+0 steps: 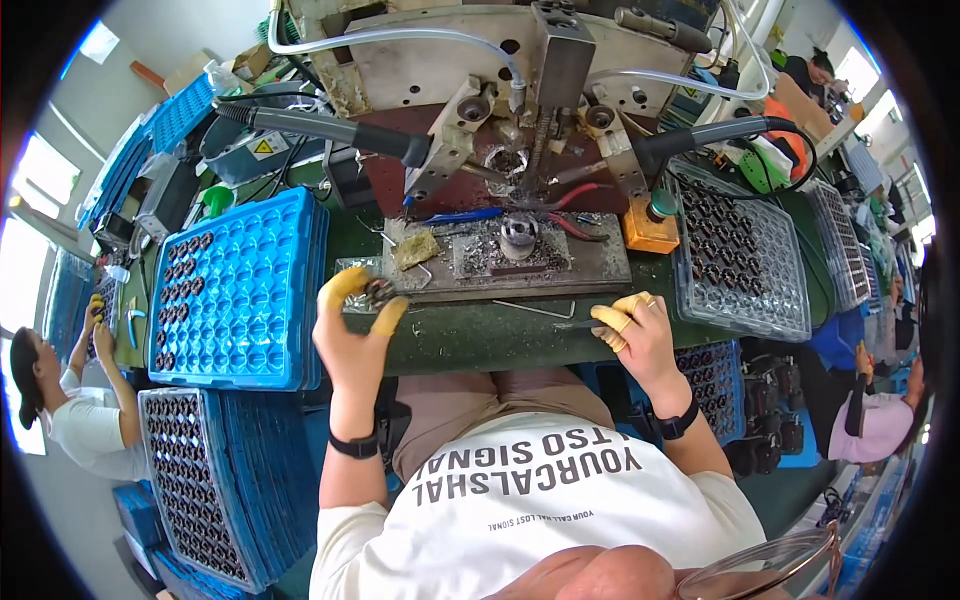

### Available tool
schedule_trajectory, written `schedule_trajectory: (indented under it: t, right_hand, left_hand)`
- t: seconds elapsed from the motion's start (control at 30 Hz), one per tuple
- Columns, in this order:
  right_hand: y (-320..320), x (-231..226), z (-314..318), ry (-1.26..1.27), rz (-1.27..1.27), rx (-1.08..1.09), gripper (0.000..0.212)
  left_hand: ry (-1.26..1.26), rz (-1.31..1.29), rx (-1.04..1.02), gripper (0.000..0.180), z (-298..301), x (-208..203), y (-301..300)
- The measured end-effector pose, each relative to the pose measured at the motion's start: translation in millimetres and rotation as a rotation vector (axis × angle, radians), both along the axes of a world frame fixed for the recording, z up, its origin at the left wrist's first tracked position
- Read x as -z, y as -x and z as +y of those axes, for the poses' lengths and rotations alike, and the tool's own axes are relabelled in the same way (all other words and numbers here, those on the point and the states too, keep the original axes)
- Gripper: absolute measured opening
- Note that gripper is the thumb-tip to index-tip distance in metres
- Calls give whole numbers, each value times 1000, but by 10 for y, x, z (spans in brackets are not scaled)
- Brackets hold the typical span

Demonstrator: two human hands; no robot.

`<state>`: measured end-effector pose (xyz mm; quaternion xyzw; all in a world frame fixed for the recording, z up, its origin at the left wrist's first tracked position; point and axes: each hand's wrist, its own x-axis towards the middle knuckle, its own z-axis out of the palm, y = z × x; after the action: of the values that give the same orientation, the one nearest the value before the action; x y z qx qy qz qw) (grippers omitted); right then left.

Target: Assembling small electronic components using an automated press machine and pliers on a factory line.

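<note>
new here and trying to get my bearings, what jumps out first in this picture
Dead centre, a metal fixture sits under a machine flanked by two soldering irons angled inward. The left hand, with yellow finger cots, pinches a small dark part at the fixture's edge; the right hand holds a thin tool. A blue tray of dark parts lies at left.

You wear a white short-sleeved T-shirt [540, 500] with dark lettering across the chest, tan trousers [470, 410], and a black band on each wrist. Yellow finger cots cover fingertips on your left hand [355, 320] and right hand [640, 335].
</note>
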<state>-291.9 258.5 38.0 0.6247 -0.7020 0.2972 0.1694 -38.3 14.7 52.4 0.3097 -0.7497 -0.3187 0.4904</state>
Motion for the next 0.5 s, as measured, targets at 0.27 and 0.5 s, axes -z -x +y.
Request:
schedule_trajectory:
  t: [0.27, 0.5]
  right_hand:
    - [-2, -74, -57, 95, -144, 118, 22]
    - [-7, 53, 32, -17, 46, 14, 28]
  left_hand:
    - [139, -59, 170, 44, 132, -357, 637]
    - [213, -54, -75, 45, 5, 170, 154]
